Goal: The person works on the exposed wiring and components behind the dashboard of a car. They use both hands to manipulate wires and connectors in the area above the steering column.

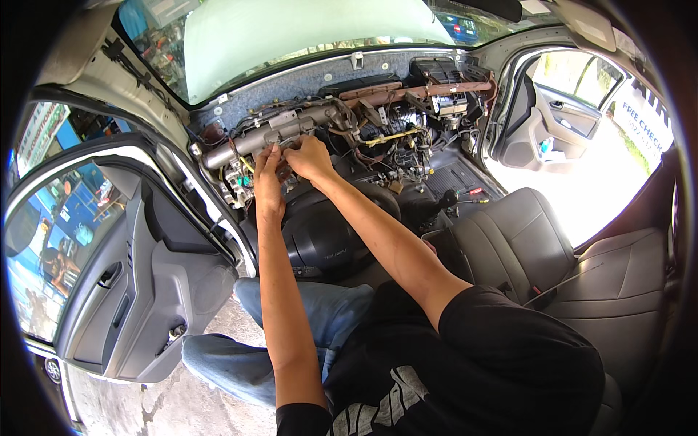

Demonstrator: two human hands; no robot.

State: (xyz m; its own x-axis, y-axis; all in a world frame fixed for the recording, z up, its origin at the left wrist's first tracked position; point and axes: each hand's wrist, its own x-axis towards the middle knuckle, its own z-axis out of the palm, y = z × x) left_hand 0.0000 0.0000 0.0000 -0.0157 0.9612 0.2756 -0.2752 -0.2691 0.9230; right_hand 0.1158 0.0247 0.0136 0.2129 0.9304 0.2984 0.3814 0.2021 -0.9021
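Both my arms reach over the black steering wheel (316, 240) to the stripped dashboard. My left hand (269, 182) is at the grey metal crossbeam (236, 149), its fingers bent and drawn together near the fingertips of the other hand. Close beside it on the right, my right hand (311, 158) bends over the same spot with curled fingers. Something small and pale shows between the two hands, too small to name. Below the beam, near my left wrist, wires and a green connector (244, 182) hang exposed.
Bare wiring and brackets (392, 134) stretch right along the firewall. A gear lever (447, 198) rises between the seats, with a red-handled tool (476, 192) beyond it. The driver's door (138, 276) and passenger door (560, 120) stand open. A grey passenger seat (512, 236) is at right.
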